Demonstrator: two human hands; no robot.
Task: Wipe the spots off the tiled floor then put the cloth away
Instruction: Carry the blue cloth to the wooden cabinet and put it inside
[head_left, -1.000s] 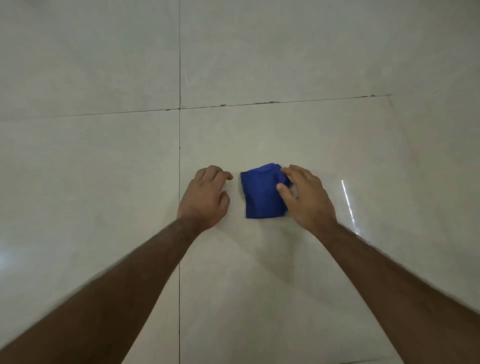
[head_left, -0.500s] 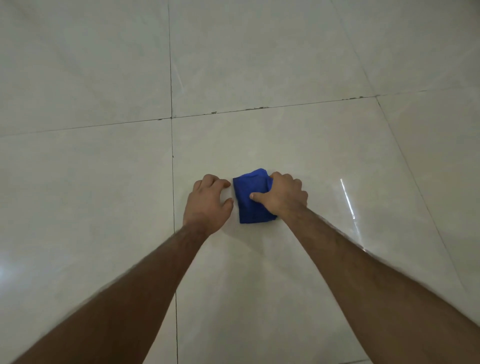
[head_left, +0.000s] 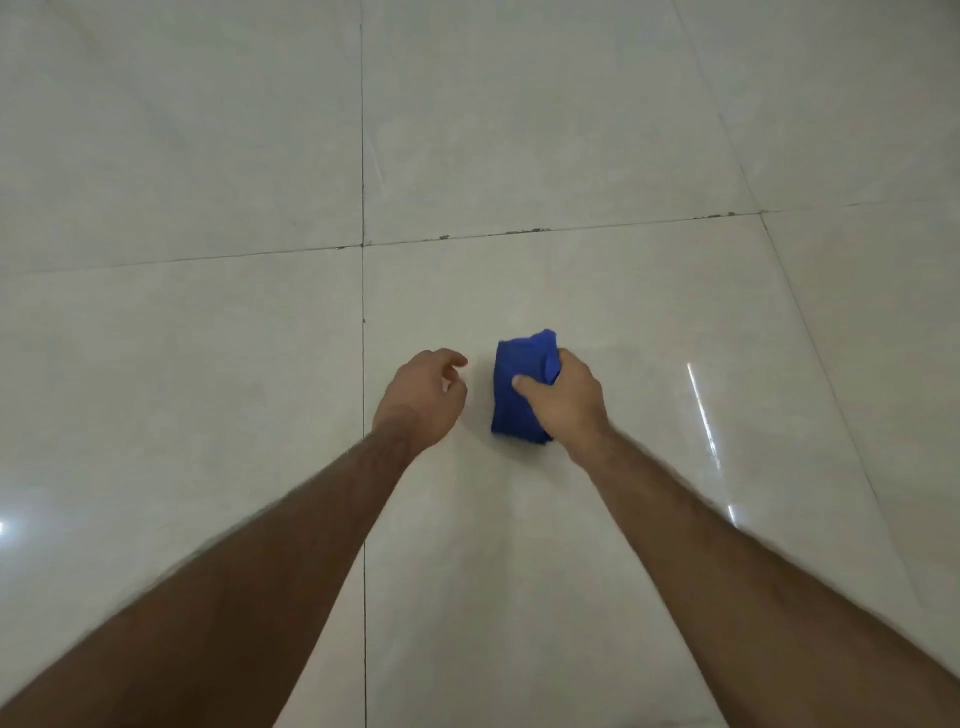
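A folded blue cloth (head_left: 511, 400) is in the middle of the view over a pale glossy floor tile (head_left: 649, 312). My right hand (head_left: 563, 402) grips its right side, thumb on top and fingers wrapped around the far edge. The cloth's right part is hidden under that hand. My left hand (head_left: 423, 397) hovers just left of the cloth, a small gap apart, fingers loosely curled and holding nothing. I cannot make out any spots on the tile near the cloth.
Large cream tiles stretch in all directions, split by dark grout lines (head_left: 362, 156). Small dark specks sit along the cross grout line (head_left: 524, 231) beyond the hands. Light glare streaks (head_left: 701, 410) lie to the right.
My right hand closed around the cloth's right side and bunched it up. My left hand lifted off the floor and drew slightly away from the cloth.
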